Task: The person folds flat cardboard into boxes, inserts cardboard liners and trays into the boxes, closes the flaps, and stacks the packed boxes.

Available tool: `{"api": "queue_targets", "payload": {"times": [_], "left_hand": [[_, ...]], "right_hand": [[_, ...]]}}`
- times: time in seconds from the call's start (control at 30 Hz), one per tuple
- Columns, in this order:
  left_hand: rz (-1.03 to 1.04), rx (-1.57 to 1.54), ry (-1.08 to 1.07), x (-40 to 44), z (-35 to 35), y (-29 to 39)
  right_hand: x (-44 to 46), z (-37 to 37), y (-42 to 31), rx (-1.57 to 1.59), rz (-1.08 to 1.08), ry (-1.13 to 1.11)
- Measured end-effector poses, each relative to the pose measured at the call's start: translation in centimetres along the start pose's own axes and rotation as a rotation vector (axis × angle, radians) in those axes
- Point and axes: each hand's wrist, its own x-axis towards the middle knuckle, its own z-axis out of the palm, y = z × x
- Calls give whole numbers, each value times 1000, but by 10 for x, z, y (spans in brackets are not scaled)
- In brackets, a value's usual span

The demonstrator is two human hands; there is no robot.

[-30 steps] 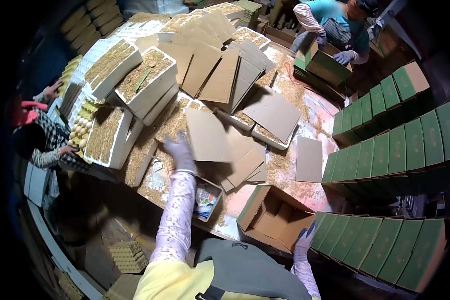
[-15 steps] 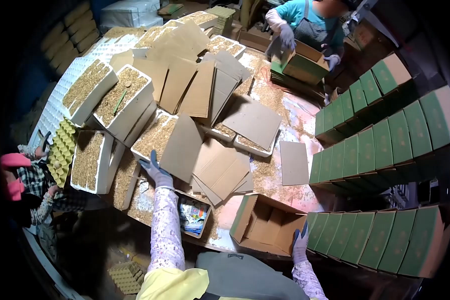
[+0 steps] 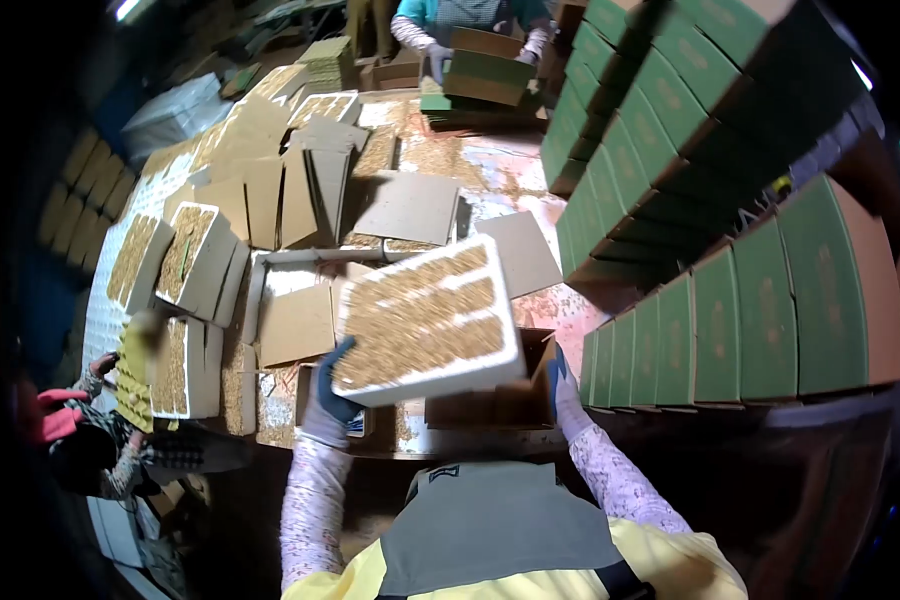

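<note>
A white foam box (image 3: 425, 325) filled with straw-coloured husks in rows is lifted and tilted over the table. Its lower left corner is in the grip of my left hand (image 3: 335, 395), gloved in blue-grey. Partly below it stands an open cardboard box (image 3: 490, 412), its inside mostly hidden by the foam box. At that box's right wall my right hand (image 3: 563, 388) is closed, with fingers along the edge. Left of the foam box lies a loose cardboard sheet (image 3: 297, 325). A small tray with blue packets (image 3: 356, 427) shows partly behind my left hand.
Green cartons (image 3: 715, 310) stand in rows on the right. Other husk-filled foam boxes (image 3: 185, 260) and cardboard sheets (image 3: 405, 207) cover the left and middle. A co-worker (image 3: 470, 20) handles a carton at the back; another person (image 3: 95, 440) holds egg trays (image 3: 133, 375) at left.
My left hand has taken hold of the foam box and carried it right, over the cardboard box. The sheet leaning on it is off. My right hand stays at the cardboard box; the view has turned.
</note>
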Motion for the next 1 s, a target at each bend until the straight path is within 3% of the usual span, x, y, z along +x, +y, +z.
{"api": "queue_targets", "payload": {"times": [0.03,0.07,0.13,0.2,0.23,0.3,0.4,0.47,0.53,0.57,0.6,0.63,0.67,0.73,0.77,0.87,1.0], "left_hand": [[81,222,-60,-6,19,-13],[249,478,-188,-11,34,-24],[548,815,-361,-19,63,-37],[-712,-442,-19,11,56,-71],[-458,-152,-147,3,79,-56],[-220,110,-218,-1,95,-54],[-296,215,-178,0,86,-75],[-259,620,-187,6,62,-118],[-353,1062,-200,4,68,-118],[-241,1511,-153,3,74,-132],[-233,1630,-148,-2,81,-139],[-194,1661,-116,-3,78,-154],[-149,1694,-87,2,75,-166],[0,1572,-33,-6,83,-148],[336,1486,-32,-13,78,-145],[673,1299,162,-47,80,-86],[279,1129,555,-60,-7,-67]], "right_hand": [[8,8,6,516,78,-21],[-22,10,-64,784,197,-166],[-21,5,-56,989,144,-376],[-17,2,-47,1034,153,-414],[-14,1,-38,1029,161,-392],[-4,0,-21,978,170,-307],[6,0,7,869,172,-175],[13,-6,27,766,151,-92],[9,-16,23,621,95,-64],[5,-14,7,613,143,10],[0,-12,-9,606,191,83],[19,-22,15,408,152,17],[3,-16,-37,176,70,47],[0,17,-98,-393,-516,349],[-8,44,-141,-378,-617,230],[-11,158,-230,-527,-858,-293],[33,337,-224,-905,-1209,-657]]}}
